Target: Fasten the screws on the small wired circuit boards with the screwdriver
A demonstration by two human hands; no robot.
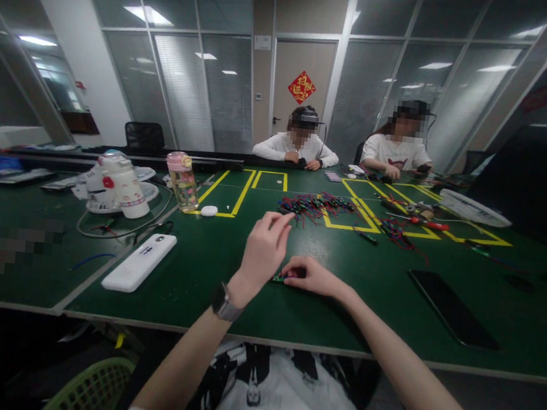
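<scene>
My right hand (313,277) rests low over the green table, its fingers closed on a small green circuit board (278,278) with coloured wires partly hidden under the fingers. Raised to the left of it, my left hand (265,245) has a dark watch on the wrist; its fingers stretch forward, and nothing shows in them. Just beyond those fingertips lies a tangled pile of small circuit boards with red, black and blue wires (315,204). A single wired board (365,236) lies apart to the right of the pile.
A white power bank (140,262) lies to the left, a black phone (452,309) to the right. Farther off stand a pink-lidded bottle (182,183) and a white jug (127,188). A red screwdriver (422,222) lies on more wired parts. Two people sit across the table.
</scene>
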